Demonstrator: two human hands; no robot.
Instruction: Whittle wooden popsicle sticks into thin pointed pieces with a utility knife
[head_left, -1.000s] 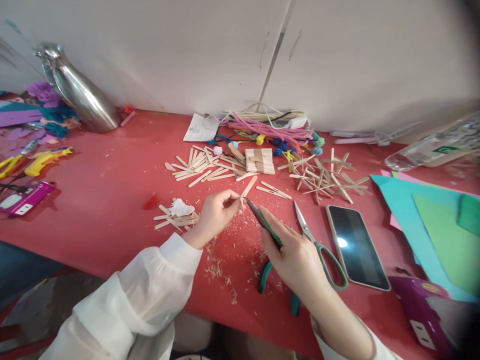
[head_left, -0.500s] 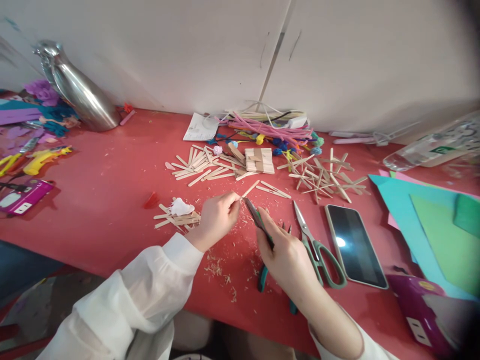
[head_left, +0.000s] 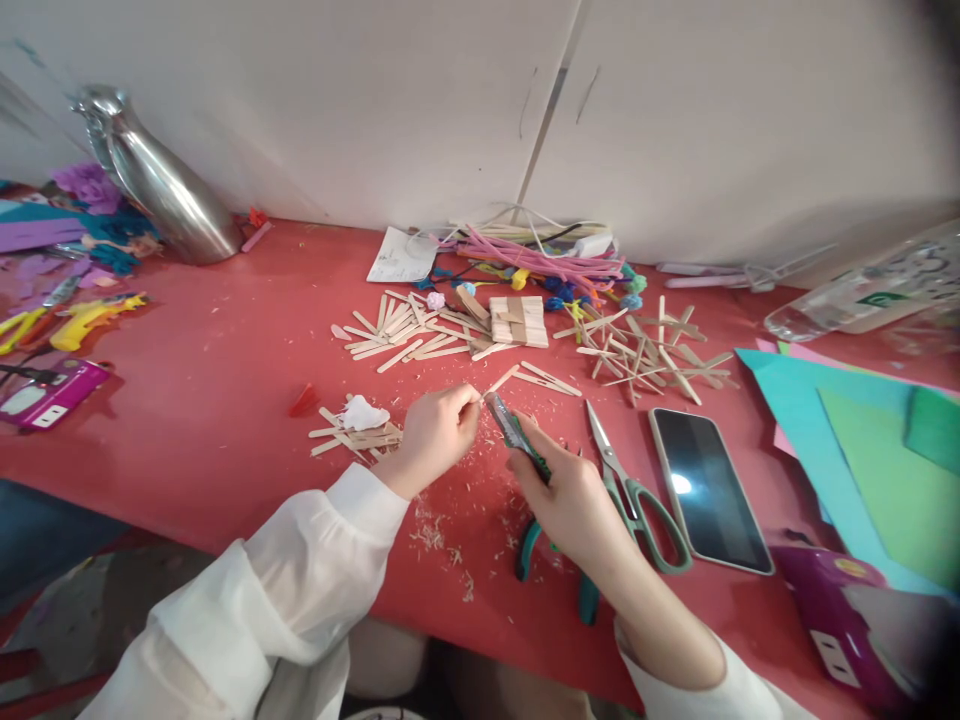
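Observation:
My left hand (head_left: 436,432) is closed around a wooden craft stick (head_left: 502,381), whose far end sticks out up and to the right. In my right hand (head_left: 564,497) is a utility knife (head_left: 511,428), with its blade tip close to the stick near my left fingertips; whether they touch I cannot tell. Wood shavings (head_left: 431,530) are scattered on the red table (head_left: 247,400) beneath both hands. Partly hidden under my right forearm lies a pair of teal-handled pliers (head_left: 528,550). Green-handled scissors (head_left: 637,510) rest just right of it.
Loose craft sticks (head_left: 397,325), a banded bundle (head_left: 531,320) and a stick pile (head_left: 660,350) lie ahead. A phone (head_left: 709,490), coloured paper (head_left: 855,460) and a purple power strip (head_left: 832,610) are at right. A steel jug (head_left: 169,190) stands back left.
My right hand has turned the utility knife, so its flat side now faces up more. The left hand and the craft stick have hardly shifted.

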